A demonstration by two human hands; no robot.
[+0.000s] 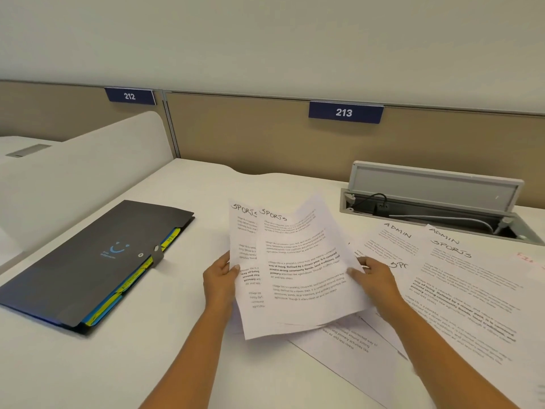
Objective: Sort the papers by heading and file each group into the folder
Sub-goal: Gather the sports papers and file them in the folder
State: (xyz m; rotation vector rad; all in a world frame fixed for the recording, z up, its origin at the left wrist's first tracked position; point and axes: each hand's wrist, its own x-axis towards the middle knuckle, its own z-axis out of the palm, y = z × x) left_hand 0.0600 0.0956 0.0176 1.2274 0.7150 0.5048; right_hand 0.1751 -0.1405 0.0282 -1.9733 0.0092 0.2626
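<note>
Head view: left hand (pixel 219 280) and right hand (pixel 374 278) pinch perhaps two SPORTS sheets (pixel 298 261) together.

Sheets (pixel 300 270): thin white paper, matt, printed in black. Folder (pixel 88 261): smooth dark grey cover that looks like matt plastic, with blue and yellow dividers at its edge. Tabletop (pixel 177 364): smooth, matt off-white. Partition (pixel 250 134): beige, matt, cloth-like. Cable-box lid (pixel 433 187): smooth grey, metal or plastic undetermined. Number plate (pixel 344 112): smooth dark blue.
</note>
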